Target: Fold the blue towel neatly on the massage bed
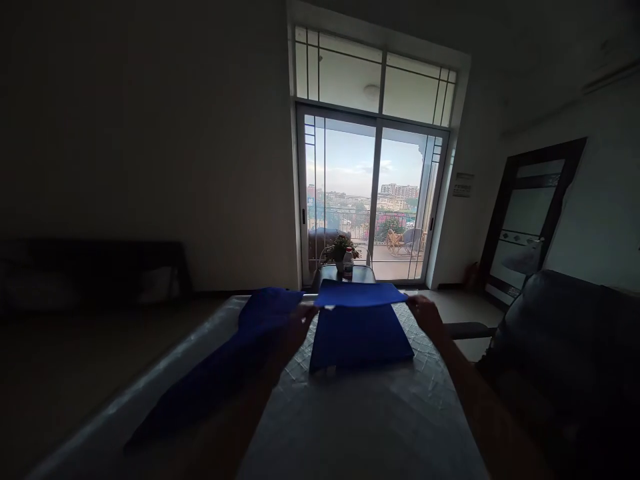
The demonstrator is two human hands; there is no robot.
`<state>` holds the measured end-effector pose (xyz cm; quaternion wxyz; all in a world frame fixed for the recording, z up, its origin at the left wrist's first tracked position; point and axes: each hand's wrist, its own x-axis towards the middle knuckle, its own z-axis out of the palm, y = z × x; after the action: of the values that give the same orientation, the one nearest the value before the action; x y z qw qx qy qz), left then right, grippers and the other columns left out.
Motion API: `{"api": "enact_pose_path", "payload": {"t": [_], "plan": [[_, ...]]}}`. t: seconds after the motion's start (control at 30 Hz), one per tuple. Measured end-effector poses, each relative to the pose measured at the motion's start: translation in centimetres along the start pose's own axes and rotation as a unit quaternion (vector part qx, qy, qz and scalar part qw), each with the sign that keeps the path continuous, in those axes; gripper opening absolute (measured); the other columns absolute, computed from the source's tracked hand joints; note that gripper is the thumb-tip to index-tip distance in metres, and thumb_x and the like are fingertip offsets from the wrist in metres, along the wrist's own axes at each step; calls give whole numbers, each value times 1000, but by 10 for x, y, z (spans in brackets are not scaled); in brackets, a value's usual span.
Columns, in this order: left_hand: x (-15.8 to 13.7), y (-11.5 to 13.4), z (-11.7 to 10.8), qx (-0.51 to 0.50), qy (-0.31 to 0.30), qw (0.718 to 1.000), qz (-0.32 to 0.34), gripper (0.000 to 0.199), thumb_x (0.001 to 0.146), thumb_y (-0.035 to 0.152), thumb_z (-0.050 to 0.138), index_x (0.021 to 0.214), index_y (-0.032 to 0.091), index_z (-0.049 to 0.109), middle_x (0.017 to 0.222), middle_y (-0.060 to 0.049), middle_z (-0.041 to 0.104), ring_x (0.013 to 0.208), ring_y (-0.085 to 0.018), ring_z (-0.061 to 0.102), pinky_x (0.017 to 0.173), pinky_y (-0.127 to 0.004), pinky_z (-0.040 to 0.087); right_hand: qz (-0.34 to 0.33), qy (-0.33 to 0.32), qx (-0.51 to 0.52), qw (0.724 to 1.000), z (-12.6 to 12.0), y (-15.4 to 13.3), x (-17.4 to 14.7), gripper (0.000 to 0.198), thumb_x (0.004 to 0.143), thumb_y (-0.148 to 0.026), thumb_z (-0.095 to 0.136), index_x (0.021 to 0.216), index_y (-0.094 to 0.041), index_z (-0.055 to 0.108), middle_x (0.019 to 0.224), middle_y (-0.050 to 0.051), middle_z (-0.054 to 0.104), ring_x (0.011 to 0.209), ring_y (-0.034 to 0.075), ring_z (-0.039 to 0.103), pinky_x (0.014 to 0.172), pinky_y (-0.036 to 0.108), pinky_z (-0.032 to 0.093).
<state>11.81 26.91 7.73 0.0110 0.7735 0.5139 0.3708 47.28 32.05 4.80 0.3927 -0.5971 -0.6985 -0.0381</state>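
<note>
Blue cloth made up most of what lay before the person, with twelve o'clock straight ahead across the table. Both hands held up a flat blue panel (pixel 361 293) at twelve o'clock, stretched almost level between them. The left hand (pixel 303 319), at about eleven o'clock, had its fingers closed on the panel's left end; the right hand (pixel 423 309), toward one o'clock, pinched the right corner between thumb and fingers. Just below and nearer the person, a folded blue cloth (pixel 363 339) lay flat on the table (pixel 380 420), its near edge toward six o'clock. Whether the panel and the folded cloth were one piece, I could not tell.

A second blue cloth (pixel 215 377) lay loosely along the table's left side, running from eleven o'clock down toward eight, beside the left forearm. The table's pale, shiny cover showed a crisscross pattern near the folded cloth.

Beyond the table at twelve o'clock, a clear bottle (pixel 349 268) with a red cap stood close to a leafy plant (pixel 338 248), before a glass sliding door (pixel 377 200). At two o'clock a dark-framed door (pixel 530 213) stood behind a dark armchair (pixel 565 333), the latter at three. The room's left side was too dim for detail.
</note>
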Motion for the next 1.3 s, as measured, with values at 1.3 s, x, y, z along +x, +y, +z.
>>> {"api": "enact_pose_path", "payload": {"t": [1.3], "plan": [[-49, -38, 64, 22, -306, 951, 43, 65, 91, 53, 19, 142, 15, 36, 150, -11, 33, 139, -20, 28, 115, -31, 31, -5, -204, -70, 976, 120, 49, -112, 54, 89, -47, 36, 140, -32, 36, 152, 0, 32, 143, 21, 21, 117, 45, 21]]}}
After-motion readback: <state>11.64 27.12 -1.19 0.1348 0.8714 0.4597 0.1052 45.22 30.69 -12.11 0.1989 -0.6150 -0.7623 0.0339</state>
